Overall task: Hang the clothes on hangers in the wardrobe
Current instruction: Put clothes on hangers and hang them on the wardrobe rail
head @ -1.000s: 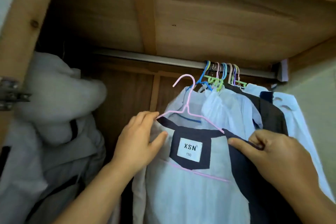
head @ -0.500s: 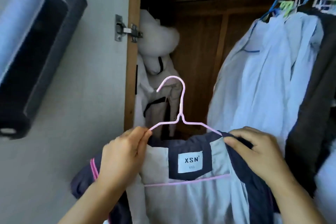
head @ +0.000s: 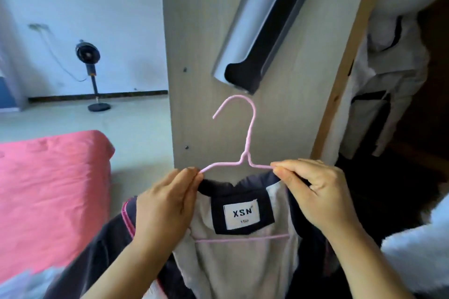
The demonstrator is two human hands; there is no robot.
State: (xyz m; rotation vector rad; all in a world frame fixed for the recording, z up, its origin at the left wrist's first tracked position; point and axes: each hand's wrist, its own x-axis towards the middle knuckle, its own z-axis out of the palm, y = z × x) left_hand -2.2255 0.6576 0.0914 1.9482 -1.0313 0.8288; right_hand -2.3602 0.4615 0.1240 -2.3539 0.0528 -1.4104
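The left hand (head: pixel 165 204) and the right hand (head: pixel 313 192) are held up side by side. The pink hanger (head: pixel 247 153) is pinched at its left arm by the left fingers and at its right arm by the right fingers. A dark jacket (head: pixel 243 245) with a pale lining is hung on the hanger, and a white tag (head: pixel 241 213) marked XSN is seen at its collar. The hook is pointed up, in front of the open wardrobe door (head: pixel 199 56). A pink bed (head: pixel 48 189) is seen at the left. A fan (head: pixel 88 56) is stood on the floor far behind.
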